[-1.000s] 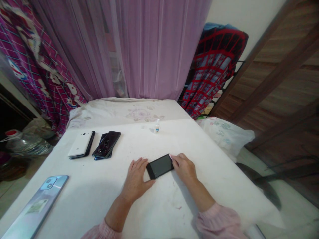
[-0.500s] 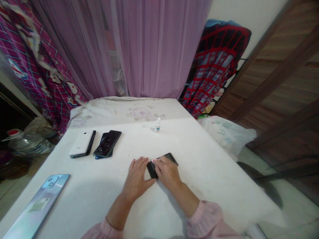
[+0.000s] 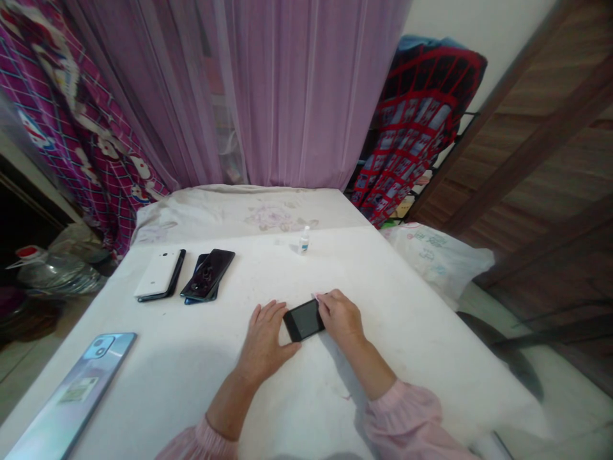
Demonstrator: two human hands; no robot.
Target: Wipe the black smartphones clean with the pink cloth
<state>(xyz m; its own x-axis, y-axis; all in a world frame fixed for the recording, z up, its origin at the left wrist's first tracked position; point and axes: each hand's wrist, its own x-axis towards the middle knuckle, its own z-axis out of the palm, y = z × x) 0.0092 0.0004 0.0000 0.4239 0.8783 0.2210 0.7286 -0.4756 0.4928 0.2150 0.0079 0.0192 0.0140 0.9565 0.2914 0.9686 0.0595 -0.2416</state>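
A small black phone (image 3: 305, 321) lies screen up on the white-covered table, turned slightly askew. My left hand (image 3: 263, 342) steadies its left end, thumb at the near corner and fingers at the far one. Over the right end of the phone, my right hand (image 3: 341, 316) is closed in a pinch. A bit of a small whitish piece (image 3: 315, 296) peeks out at its fingertips; whether it is cloth or cotton I cannot tell. Beyond the hands a little white bottle (image 3: 304, 241) stands upright.
To the left lie a white phone (image 3: 156, 275) on a dark one, and a black phone (image 3: 211, 275) on a blue one. A large light-blue phone (image 3: 76, 396) lies at the near left. A plastic bag (image 3: 431, 255) hangs beside the table (image 3: 431, 370) at right.
My right hand has slid rightward along the phone, from its middle to its right end, uncovering the screen. My left hand stays at the left end.
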